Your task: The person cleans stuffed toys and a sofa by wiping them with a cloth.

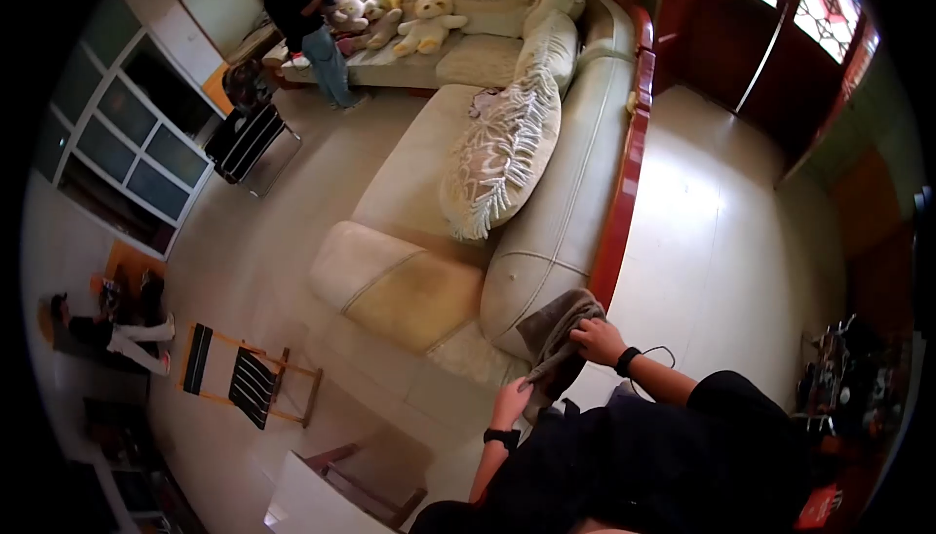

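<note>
A grey-brown cloth (551, 327) lies bunched over the near end of the sofa's wooden trim (629, 178). My right hand (597, 341) grips the cloth's upper part, fingers curled into the folds. Lower down, my left hand (512, 399) pinches a hanging corner of the same cloth beside the sofa's end. Both wrists wear black bands. The beige sofa (536, 300) stretches away from me, its backrest just beyond the cloth.
Fringed cushions (502, 154) and a teddy bear (429, 22) rest on the sofa. A folding chair (253, 383) and white table (322, 505) stand left. One person (307, 22) stands at the back; another (107, 332) is at far left. Cluttered items (843, 378) line the right.
</note>
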Motion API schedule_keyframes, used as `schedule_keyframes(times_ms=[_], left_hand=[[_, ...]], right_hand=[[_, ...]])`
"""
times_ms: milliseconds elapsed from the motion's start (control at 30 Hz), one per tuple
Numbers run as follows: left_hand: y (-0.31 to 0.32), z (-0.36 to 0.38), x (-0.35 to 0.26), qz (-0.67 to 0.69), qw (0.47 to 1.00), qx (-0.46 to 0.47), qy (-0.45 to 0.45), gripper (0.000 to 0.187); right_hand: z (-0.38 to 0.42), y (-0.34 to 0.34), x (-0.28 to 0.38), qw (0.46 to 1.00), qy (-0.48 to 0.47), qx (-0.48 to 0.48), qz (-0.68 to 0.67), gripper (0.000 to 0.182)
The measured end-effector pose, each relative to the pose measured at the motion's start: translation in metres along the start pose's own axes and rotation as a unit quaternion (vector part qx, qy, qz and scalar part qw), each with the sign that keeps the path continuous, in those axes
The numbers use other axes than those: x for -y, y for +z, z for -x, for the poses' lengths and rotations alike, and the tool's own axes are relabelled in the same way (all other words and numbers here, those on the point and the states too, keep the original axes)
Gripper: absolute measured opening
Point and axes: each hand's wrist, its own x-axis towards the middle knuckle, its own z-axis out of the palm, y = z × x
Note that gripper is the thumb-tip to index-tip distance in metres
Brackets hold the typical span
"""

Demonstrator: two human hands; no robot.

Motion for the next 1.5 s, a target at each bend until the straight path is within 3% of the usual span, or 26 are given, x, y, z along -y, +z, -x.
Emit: schedule_keyframes(times_ms=[33,67,133,233,333,400,467,533,600,667,700,733,767,833,900,933,1067,1133,1167,1200,1233,1267,1333,1367,1433,1500], left_hand=[[0.015,-0.002,0.006,0.026,0.996,-0.079,0.037,0.035],[0.029,-0.010,0.011,0.032,0.995,-0.083,0.036,0.035],[0.046,-0.009,-0.006,0.059,0.985,-0.162,-0.022,0.034],[0.069,-0.025,-0.038,0.109,0.981,-0.157,-0.040,0.033],[0.102,-0.060,-0.075,0.150,0.969,-0.188,-0.058,0.032],[0.127,-0.081,-0.096,0.127,0.934,-0.330,-0.054,0.032],[0.131,-0.088,-0.151,0.063,0.957,-0.284,0.020,0.034],[0.135,-0.107,-0.181,-0.008,0.970,-0.232,0.069,0.028],[0.112,-0.129,-0.206,-0.130,0.982,-0.128,0.037,0.022],[0.093,-0.159,-0.193,-0.130,0.956,-0.258,0.041,0.016],[0.078,-0.171,-0.185,-0.046,0.940,-0.337,0.037,0.021],[0.051,-0.174,-0.205,-0.088,0.923,-0.361,0.106,0.027],[0.039,-0.183,-0.206,-0.031,0.909,-0.406,0.093,0.031],[0.020,-0.154,-0.292,-0.127,0.864,-0.462,0.157,0.038],[0.032,-0.130,-0.330,-0.193,0.841,-0.485,0.142,0.039],[0.036,-0.124,-0.343,-0.247,0.816,-0.507,0.128,0.040],[0.089,-0.117,-0.332,-0.185,0.860,-0.475,0.022,0.041],[0.129,-0.152,-0.249,-0.190,0.883,-0.428,0.041,0.040],[0.151,-0.175,-0.199,-0.137,0.911,-0.387,0.038,0.039],[0.172,-0.170,-0.204,-0.137,0.911,-0.388,0.006,0.039],[0.193,-0.165,-0.212,-0.137,0.911,-0.388,-0.027,0.040],[0.198,-0.156,-0.237,-0.064,0.919,-0.384,-0.067,0.041],[0.212,-0.158,-0.224,-0.070,0.899,-0.433,-0.006,0.042],[0.211,-0.160,-0.217,-0.046,0.902,-0.430,-0.003,0.042],[0.211,-0.154,-0.231,-0.023,0.915,-0.401,-0.043,0.041],[0.219,-0.162,-0.223,-0.066,0.907,-0.415,-0.030,0.040]], right_hand=[[-0.003,0.004,-0.005,1.000,-0.009,-0.003,-0.010,0.031],[-0.004,0.008,-0.012,1.000,-0.016,-0.005,-0.023,0.030],[-0.004,0.001,-0.013,0.998,-0.049,-0.027,-0.041,0.026],[-0.005,-0.006,-0.026,0.993,-0.097,-0.024,-0.069,0.022],[-0.010,-0.015,-0.065,0.963,-0.257,0.002,-0.076,0.018],[-0.022,-0.028,-0.098,0.948,-0.306,0.007,-0.085,0.017],[-0.034,-0.025,-0.142,0.946,-0.282,0.017,-0.161,0.020],[-0.053,-0.042,-0.183,0.952,-0.262,-0.019,-0.156,0.021],[-0.081,-0.047,-0.228,0.953,-0.205,-0.010,-0.223,0.015],[-0.125,-0.074,-0.263,0.979,-0.151,0.037,-0.131,0.016],[-0.143,-0.103,-0.269,0.974,-0.171,-0.006,-0.147,0.016],[-0.157,-0.139,-0.271,0.967,-0.189,-0.049,-0.164,0.016],[-0.171,-0.165,-0.268,0.959,-0.230,-0.079,-0.148,0.016],[-0.175,-0.202,-0.268,0.945,-0.272,-0.113,-0.141,0.017],[-0.185,-0.231,-0.262,0.905,-0.311,-0.246,-0.152,0.019],[-0.181,-0.234,-0.261,0.906,-0.298,-0.266,-0.141,0.021],[-0.161,-0.204,-0.265,0.919,-0.292,-0.194,-0.179,0.022],[-0.148,-0.158,-0.274,0.976,-0.163,0.039,-0.141,0.027],[-0.141,-0.128,-0.287,0.974,-0.149,0.092,-0.145,0.033],[-0.129,-0.089,-0.304,0.966,-0.133,0.159,-0.153,0.039],[-0.115,-0.053,-0.320,0.955,-0.155,0.082,-0.240,0.043],[-0.105,-0.064,-0.323,0.925,-0.204,0.069,-0.314,0.048],[-0.081,-0.082,-0.323,0.939,-0.117,0.145,-0.290,0.052],[-0.072,-0.073,-0.327,0.936,-0.123,0.163,-0.286,0.052],[-0.053,-0.054,-0.344,0.934,-0.150,0.076,-0.314,0.058],[-0.038,-0.036,-0.352,0.929,-0.151,0.072,-0.330,0.060]])
